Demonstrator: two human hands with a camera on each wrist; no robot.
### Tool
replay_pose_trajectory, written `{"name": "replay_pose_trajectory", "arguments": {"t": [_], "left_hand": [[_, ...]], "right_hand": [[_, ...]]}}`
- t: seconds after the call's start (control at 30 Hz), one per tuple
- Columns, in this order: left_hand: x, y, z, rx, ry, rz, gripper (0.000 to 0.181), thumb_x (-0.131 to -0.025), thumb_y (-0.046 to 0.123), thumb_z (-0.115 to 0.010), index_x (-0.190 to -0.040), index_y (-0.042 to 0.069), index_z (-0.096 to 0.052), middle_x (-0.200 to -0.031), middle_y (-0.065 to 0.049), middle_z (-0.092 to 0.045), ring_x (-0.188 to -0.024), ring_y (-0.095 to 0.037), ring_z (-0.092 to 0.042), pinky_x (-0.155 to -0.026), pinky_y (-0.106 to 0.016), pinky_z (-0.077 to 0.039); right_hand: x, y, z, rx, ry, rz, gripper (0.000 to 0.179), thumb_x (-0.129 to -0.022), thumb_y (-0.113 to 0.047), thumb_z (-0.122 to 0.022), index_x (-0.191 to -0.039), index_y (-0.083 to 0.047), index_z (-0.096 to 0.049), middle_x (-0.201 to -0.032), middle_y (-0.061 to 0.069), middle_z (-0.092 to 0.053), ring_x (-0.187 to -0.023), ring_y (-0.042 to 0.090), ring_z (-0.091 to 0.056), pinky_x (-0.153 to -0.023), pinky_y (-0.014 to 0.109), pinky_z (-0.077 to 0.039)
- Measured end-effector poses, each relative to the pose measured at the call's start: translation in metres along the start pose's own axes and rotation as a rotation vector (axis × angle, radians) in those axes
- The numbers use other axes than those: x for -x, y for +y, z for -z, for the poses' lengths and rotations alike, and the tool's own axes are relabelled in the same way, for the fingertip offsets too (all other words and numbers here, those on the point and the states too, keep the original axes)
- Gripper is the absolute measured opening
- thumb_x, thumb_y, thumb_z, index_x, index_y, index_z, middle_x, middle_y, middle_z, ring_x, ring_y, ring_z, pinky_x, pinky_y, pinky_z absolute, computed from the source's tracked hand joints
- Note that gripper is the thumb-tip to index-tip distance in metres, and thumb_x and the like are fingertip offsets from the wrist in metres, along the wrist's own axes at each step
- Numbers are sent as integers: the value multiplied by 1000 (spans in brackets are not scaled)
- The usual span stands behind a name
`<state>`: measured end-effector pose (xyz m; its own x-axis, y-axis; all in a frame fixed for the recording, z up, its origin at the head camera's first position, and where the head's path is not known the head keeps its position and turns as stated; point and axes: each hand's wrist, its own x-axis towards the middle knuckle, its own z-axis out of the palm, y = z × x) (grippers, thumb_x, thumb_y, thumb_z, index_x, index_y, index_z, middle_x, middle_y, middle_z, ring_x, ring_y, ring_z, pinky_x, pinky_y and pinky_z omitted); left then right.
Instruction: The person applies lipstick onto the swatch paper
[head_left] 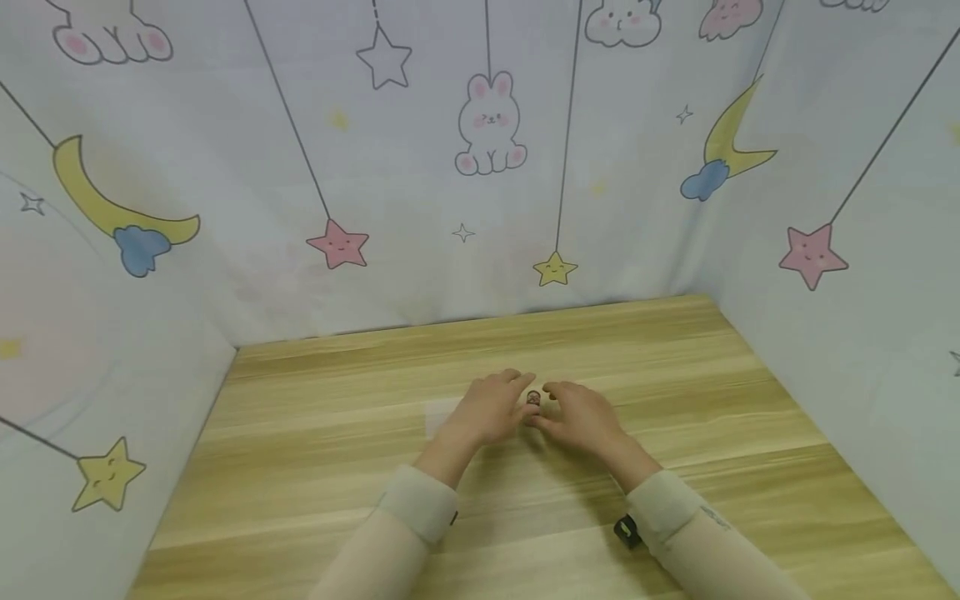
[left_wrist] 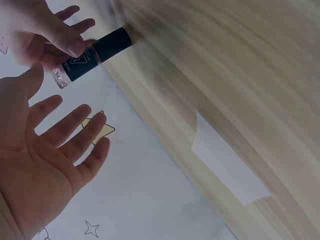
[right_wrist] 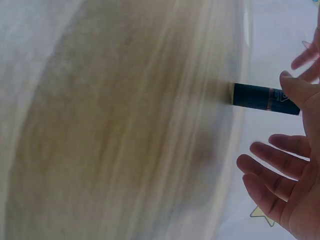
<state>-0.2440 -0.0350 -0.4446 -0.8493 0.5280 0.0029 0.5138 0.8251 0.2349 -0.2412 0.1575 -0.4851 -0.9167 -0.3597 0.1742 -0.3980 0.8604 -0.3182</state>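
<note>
A small black cosmetic tube (head_left: 533, 398) with a printed label stands upright on the wooden table. The left wrist view shows this tube (left_wrist: 97, 55) with a clear, pinkish top end. My left hand (head_left: 491, 408) is to its left, fingers spread and holding nothing. From the other side my right hand (head_left: 585, 417) comes up close, fingers loosely spread and the thumb overlapping the tube (right_wrist: 257, 97) in the right wrist view. Both palms face inward around it. In the left wrist view the left hand (left_wrist: 55, 145) has its fingers apart from the tube.
A white piece of paper (left_wrist: 227, 162) lies on the table (head_left: 315, 433), partly behind my left hand in the head view. White curtains (head_left: 420, 167) with stars, moons and a rabbit enclose three sides. A small black object (head_left: 628, 531) shows at my right sleeve.
</note>
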Motion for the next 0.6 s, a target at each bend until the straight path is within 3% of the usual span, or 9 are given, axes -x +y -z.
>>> {"name": "replay_pose_trajectory", "arguments": {"t": [0.2, 0.37, 0.5, 0.6], "left_hand": [[-2, 5, -13, 50, 43, -61, 39, -103, 34, -62, -138, 18, -63, -123, -4, -66, -109, -22, -64, -94, -41, -52], [-4, 6, -12, 99, 87, -82, 22, -100, 21, -67, -121, 15, -72, -105, 0, -70, -97, -17, -66, -86, -32, -53], [-4, 4, -5, 131, 95, -91, 14, -100, 14, -67, -112, 12, -73, -100, -1, -70, -93, -16, -65, -83, -31, -53], [-4, -1, 6, 175, 111, -81, 12, -100, 13, -65, -109, 12, -72, -101, -1, -71, -90, -15, -65, -80, -31, -54]], "right_hand": [[2, 0, -11, -47, -36, 9, 38, -91, -45, -74, -108, -11, -71, -80, -1, -67, -71, 17, -63, -63, 37, -52], [-1, -2, -14, -65, -13, 35, 26, -93, -38, -73, -101, -13, -69, -65, -7, -56, -58, 12, -51, -54, 33, -43], [-3, -3, -14, -54, 3, 49, 22, -93, -35, -74, -98, -14, -70, -71, -5, -60, -63, 14, -54, -57, 34, -45], [-6, -6, -8, -81, 26, 61, 22, -95, -33, -73, -102, -13, -73, -88, 0, -68, -77, 18, -63, -67, 37, -52]]}}
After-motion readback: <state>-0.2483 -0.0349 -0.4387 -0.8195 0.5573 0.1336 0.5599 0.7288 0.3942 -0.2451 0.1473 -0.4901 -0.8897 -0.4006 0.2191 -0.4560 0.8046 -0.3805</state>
